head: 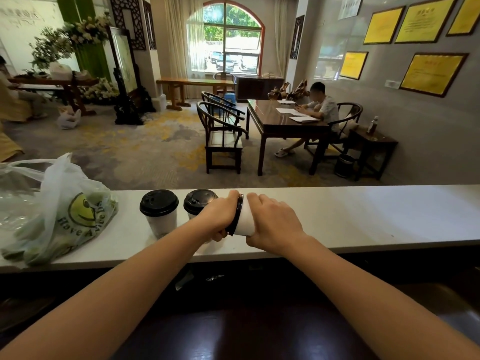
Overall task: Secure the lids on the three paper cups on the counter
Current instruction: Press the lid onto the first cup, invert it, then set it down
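Two white paper cups with black lids stand on the white counter point(363, 216): the left cup point(159, 213) in full view, the middle cup point(197, 201) partly hidden behind my left hand. A third white cup point(245, 222) is held tipped on its side above the counter, its black lid point(237, 215) facing left. My left hand point(217, 216) covers and grips the lid. Around the cup's body my right hand point(272, 222) is wrapped.
A clear plastic bag point(59, 214) with a smiley print and green contents lies on the counter's left end. Beyond the counter are wooden chairs point(220, 133) and a table point(285, 120) where a person sits. A dark ledge runs below the counter.
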`<action>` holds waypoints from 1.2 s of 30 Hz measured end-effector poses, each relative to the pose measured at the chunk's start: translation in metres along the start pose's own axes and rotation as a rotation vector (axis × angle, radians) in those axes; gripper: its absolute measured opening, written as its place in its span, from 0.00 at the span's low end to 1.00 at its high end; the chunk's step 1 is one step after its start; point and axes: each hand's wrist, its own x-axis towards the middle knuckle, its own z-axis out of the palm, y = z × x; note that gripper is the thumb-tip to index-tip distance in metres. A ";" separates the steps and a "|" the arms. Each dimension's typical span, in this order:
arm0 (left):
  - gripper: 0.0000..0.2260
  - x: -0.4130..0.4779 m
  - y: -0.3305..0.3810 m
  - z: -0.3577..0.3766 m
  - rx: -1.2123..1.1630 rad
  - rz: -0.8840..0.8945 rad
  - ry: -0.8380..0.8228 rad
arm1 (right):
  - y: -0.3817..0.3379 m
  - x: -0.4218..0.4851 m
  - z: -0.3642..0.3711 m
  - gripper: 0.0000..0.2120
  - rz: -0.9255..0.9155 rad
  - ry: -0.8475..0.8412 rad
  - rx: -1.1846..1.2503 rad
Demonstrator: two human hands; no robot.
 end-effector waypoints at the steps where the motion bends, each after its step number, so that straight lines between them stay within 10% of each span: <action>1: 0.22 -0.002 -0.002 0.002 0.167 0.123 0.055 | 0.003 0.000 0.000 0.37 0.046 -0.043 0.117; 8: 0.23 -0.006 -0.026 -0.001 0.316 0.719 0.242 | 0.015 -0.014 0.004 0.35 0.069 -0.199 0.734; 30: 0.22 0.003 -0.016 0.001 -0.071 0.250 0.227 | -0.010 -0.005 -0.006 0.32 0.109 0.014 0.178; 36: 0.24 0.014 -0.041 0.021 -0.075 0.514 0.232 | 0.002 -0.014 0.007 0.39 0.219 0.018 0.352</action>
